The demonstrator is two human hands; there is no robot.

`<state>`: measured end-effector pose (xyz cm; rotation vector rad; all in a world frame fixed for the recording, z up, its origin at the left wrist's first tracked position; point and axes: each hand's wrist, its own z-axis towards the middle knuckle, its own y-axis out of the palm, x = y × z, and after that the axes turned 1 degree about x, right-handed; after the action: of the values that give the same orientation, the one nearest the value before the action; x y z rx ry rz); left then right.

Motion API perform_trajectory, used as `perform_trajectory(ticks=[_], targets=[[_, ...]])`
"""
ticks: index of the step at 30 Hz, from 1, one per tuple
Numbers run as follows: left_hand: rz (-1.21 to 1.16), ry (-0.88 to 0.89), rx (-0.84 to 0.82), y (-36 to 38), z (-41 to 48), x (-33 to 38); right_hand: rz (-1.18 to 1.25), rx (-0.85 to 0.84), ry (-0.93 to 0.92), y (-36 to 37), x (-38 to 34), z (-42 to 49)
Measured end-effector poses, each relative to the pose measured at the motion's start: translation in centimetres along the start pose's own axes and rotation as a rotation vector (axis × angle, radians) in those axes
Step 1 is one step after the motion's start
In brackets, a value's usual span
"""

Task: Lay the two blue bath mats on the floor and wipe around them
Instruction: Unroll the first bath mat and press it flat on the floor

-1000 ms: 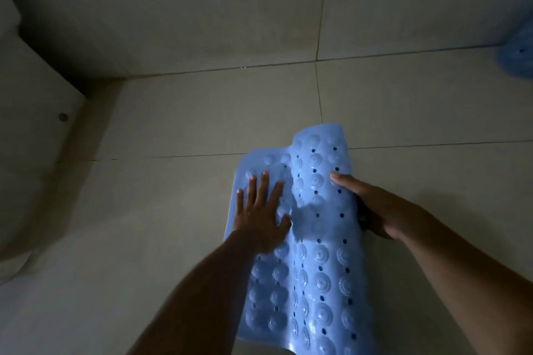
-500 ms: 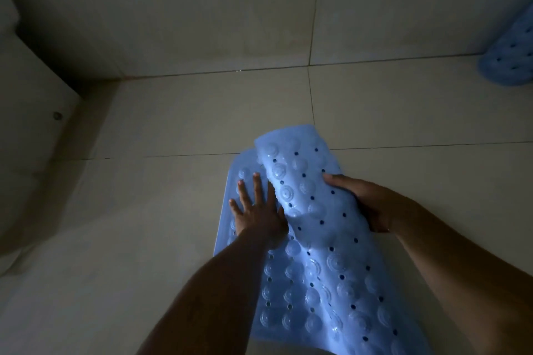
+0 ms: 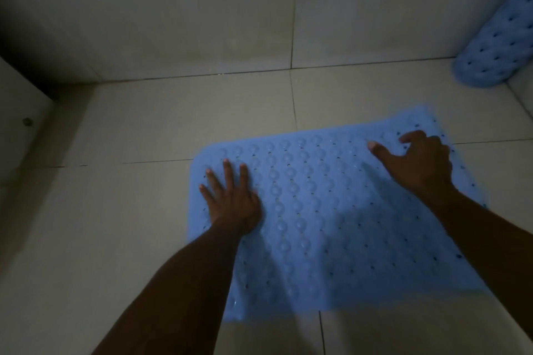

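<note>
Blue mat, rolled up a moment ago, is now spread flat on the tiled floor. Its left side is pressed down by the left hand, held flat with fingers wide. Bumps and small holes are seen all over it. Its far right part is touched by the right hand, fingers bent. Another blue mat is leaned by the wall, far right.

second bath mat cut off at right edge, far mat corner blurred
</note>
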<state>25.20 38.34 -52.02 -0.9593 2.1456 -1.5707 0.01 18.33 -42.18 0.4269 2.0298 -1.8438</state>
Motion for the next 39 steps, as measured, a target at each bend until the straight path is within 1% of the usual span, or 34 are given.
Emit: perform_trajectory(ticks=[1, 2, 3, 5, 6, 8, 10, 11, 12, 13, 14, 16, 18, 21, 25, 28, 33, 37, 39], targets=[[0.0, 0.067, 0.001, 0.0, -0.2, 1.0, -0.07, 0.024, 0.043, 0.7, 0.8, 0.1], [-0.007, 0.123, -0.04, 0.0, -0.4, 2.2, -0.125, 0.017, 0.119, 1.3, 1.9, 0.2], [-0.015, 0.154, -0.104, 0.1, -0.7, 3.3, -0.156, -0.033, 0.227, 1.9, 3.3, 0.3], [0.001, 0.157, -0.225, 0.8, -1.1, 4.7, -0.141, -0.15, 0.416, 2.9, 6.4, 0.2], [0.02, 0.155, -0.257, 1.1, -1.1, 4.8, -0.132, -0.174, 0.46, 3.4, 7.9, 0.4], [0.039, 0.172, -0.278, 1.3, -0.2, 4.2, -0.14, -0.186, 0.47, 3.3, 9.6, 0.7], [0.05, 0.194, -0.28, 0.4, 1.4, 3.4, -0.091, -0.215, 0.471, 2.3, 10.1, 1.5], [0.062, 0.2, -0.287, -0.3, 2.3, 3.1, -0.11, -0.246, 0.469, 1.6, 10.0, 1.6], [0.077, 0.204, -0.293, -0.9, 3.0, 2.9, -0.182, -0.272, 0.426, 1.6, 10.2, 1.6], [0.088, 0.204, -0.291, -1.2, 3.3, 2.7, -0.269, -0.294, 0.343, 1.5, 10.2, 1.4], [0.088, 0.199, -0.279, -1.1, 3.2, 2.7, -0.303, -0.316, 0.25, 1.9, 10.4, 0.9], [0.07, 0.172, -0.231, 0.0, 1.8, 2.9, -0.272, -0.381, 0.142, 3.3, 10.9, -0.6], [0.068, 0.144, -0.192, 1.5, -0.5, 3.0, -0.285, -0.399, 0.115, 4.7, 11.2, -2.2], [0.066, 0.126, -0.164, 2.3, -2.0, 2.7, -0.324, -0.351, 0.074, 5.7, 11.6, -3.2], [0.05, 0.113, -0.162, 2.1, -1.7, 2.8, -0.342, -0.289, 0.051, 6.6, 11.9, -2.9], [0.032, 0.109, -0.186, 1.9, -1.4, 2.9, -0.354, -0.265, 0.043, 6.9, 11.8, -2.8], [0.027, 0.12, -0.148, 2.0, -1.5, 2.8, -0.361, -0.24, 0.034, 7.0, 12.1, -2.9], [0.029, 0.13, -0.106, 2.4, -1.7, 2.5, -0.376, -0.127, -0.018, 7.5, 12.8, -3.5], [0.038, 0.135, -0.089, 2.5, -1.8, 2.4, -0.378, -0.099, -0.028, 7.8, 13.1, -3.7]])
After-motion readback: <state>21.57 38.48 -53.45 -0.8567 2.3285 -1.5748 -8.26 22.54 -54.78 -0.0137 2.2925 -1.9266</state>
